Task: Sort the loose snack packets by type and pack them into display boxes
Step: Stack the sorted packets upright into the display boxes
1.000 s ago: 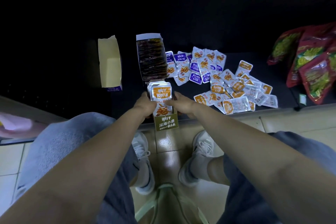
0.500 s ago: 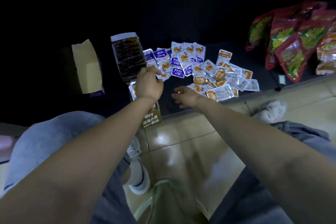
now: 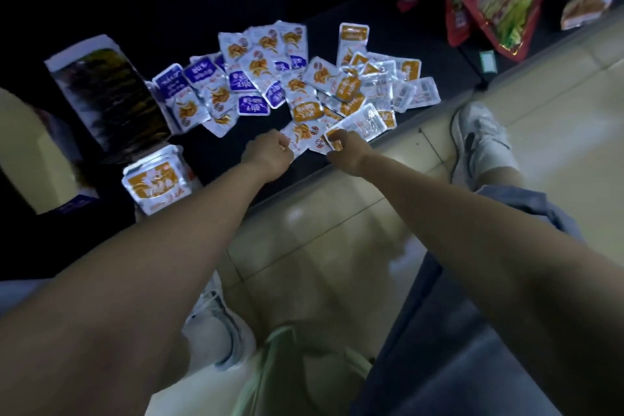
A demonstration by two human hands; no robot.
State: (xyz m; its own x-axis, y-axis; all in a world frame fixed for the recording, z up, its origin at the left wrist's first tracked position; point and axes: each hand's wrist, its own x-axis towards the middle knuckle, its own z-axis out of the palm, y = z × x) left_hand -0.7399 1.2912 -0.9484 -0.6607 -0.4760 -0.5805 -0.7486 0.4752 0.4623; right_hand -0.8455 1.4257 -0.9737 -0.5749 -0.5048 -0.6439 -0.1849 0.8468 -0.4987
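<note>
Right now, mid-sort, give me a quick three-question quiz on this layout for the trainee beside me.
1. True or false: the purple packets lie beside the box of dark packets.
2. The right hand pinches: A an orange packet; B a purple packet; C nothing.
3. Fill in: the neat orange stack sits to the ____ of the left hand.
Key: 1 true; 2 A; 3 left.

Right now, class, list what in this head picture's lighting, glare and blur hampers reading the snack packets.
Head view: dim overall, the shelf nearly black; glare whitens the silver packet pinched by the right hand; motion blur smears the loose packets' print.
</note>
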